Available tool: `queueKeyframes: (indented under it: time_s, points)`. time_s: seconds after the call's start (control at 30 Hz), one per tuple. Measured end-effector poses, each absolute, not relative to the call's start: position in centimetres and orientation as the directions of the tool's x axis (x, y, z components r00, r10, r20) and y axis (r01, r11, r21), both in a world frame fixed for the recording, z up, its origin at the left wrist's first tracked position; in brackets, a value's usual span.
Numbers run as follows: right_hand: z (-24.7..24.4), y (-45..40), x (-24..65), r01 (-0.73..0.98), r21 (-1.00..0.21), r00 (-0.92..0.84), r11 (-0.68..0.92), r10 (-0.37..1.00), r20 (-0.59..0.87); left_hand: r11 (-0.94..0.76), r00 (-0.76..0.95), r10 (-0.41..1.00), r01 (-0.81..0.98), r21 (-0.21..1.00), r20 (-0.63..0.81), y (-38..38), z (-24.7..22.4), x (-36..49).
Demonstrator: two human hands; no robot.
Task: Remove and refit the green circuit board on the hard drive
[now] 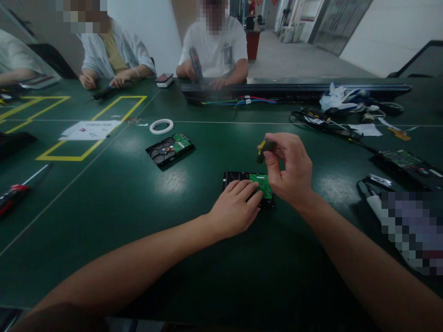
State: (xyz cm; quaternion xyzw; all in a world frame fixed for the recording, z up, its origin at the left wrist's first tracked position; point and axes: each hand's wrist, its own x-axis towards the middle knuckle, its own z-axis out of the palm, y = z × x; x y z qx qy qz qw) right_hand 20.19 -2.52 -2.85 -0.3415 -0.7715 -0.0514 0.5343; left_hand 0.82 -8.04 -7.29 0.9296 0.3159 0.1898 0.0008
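Observation:
A hard drive with a green circuit board [265, 186] lies on the green table in front of me. My left hand [237, 207] rests on top of it, fingers lying across its dark part and the edge of the board. Above the board's right side, my right hand [289, 168] grips a short dark and yellow screwdriver [265, 150] between thumb and fingers. The screwdriver's tip is too dim to make out. Farther left, a second hard drive [170, 150] lies on the table, board side up, apart from both hands.
A white ring [161, 127] and a paper sheet [90, 130] lie left of centre. A red-handled screwdriver [15, 196] is at far left. Cables [321, 121], gloves [342, 97] and another drive [411, 166] are right. People sit behind a long black bar [297, 90].

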Motion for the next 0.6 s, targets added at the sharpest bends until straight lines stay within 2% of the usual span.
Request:
queueKeyframes:
  time_s: [0.3, 0.6]
  points:
    - [-2.71, -2.45, 20.15, 0.607, -0.262, -0.191, 0.750, 0.458, 0.868, -0.801, 0.730, 0.588, 0.585, 0.126, 0.350, -8.00, -7.40, 0.75]
    - [-2.93, -2.38, 20.27, 0.615, -0.294, -0.182, 0.732, 0.494, 0.850, -0.802, 0.728, 0.583, 0.587, 0.113, 0.361, -8.08, -7.41, 0.82]
